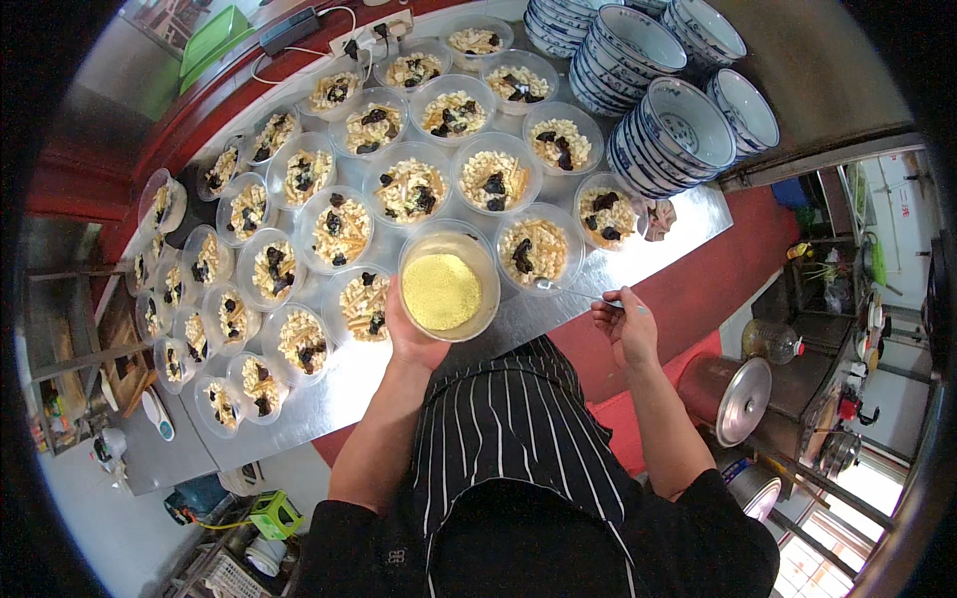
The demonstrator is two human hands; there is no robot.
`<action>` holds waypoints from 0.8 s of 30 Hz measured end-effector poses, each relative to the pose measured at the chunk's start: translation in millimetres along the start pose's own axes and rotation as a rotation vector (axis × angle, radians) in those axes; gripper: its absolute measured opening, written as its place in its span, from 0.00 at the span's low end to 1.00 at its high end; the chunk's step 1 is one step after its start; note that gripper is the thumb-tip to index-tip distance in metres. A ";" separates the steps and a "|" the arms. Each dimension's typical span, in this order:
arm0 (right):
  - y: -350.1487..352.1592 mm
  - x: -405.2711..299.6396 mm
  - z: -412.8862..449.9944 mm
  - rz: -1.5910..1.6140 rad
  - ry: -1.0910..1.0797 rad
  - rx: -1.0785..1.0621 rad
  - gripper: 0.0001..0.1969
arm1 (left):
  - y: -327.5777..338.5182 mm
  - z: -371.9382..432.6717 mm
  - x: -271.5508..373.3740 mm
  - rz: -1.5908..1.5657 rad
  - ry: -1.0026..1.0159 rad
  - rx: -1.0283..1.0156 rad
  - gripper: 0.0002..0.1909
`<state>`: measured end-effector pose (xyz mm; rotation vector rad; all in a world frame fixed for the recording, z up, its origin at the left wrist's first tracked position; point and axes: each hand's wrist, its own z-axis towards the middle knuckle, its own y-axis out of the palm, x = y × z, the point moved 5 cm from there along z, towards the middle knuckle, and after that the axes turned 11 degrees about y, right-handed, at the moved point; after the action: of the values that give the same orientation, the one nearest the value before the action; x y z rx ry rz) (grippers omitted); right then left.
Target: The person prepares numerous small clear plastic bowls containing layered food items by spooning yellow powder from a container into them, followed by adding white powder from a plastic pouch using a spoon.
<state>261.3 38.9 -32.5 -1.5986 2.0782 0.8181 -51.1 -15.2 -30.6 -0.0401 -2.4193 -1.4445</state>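
My left hand (413, 335) grips a round plastic tub (490, 299) from its left side and below. Pale yellow granular powder (441, 291) lies in the tub. In my right hand (624, 329) is a slim metal spoon (576, 293), held by its handle. The spoon's bowl hovers at or over the near rim of a clear plastic bowl (540, 247); whether it touches is not clear. That bowl holds pale cubes, tan strips and dark pieces that look like wood ear fungus. Many similar filled bowls (411, 183) stand in rows on the steel table (516, 318).
Stacks of blue-and-white bowls (680, 127) rise at the table's far right. A power strip (381, 34) with cables runs along the back edge. To my right are a large lidded pot (736, 404) and a plastic jug (770, 342). A kitchen scale (158, 413) sits at the left.
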 end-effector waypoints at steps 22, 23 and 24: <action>49.5 -14.5 -8.4 0.092 0.076 -0.296 0.17 | 46.9 -5.9 -36.0 0.040 -0.013 0.021 0.31; 43.8 -16.4 -6.2 0.132 0.087 -0.279 0.16 | 47.3 -4.6 -38.9 0.040 -0.026 0.015 0.31; 35.3 -18.5 -2.7 0.174 0.101 -0.257 0.16 | 46.2 -2.9 -40.2 0.039 -0.011 0.020 0.31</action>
<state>232.5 57.0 -11.5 -1.6321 2.2856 1.1260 -3.6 10.4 -1.5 -0.0898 -2.4272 -1.4070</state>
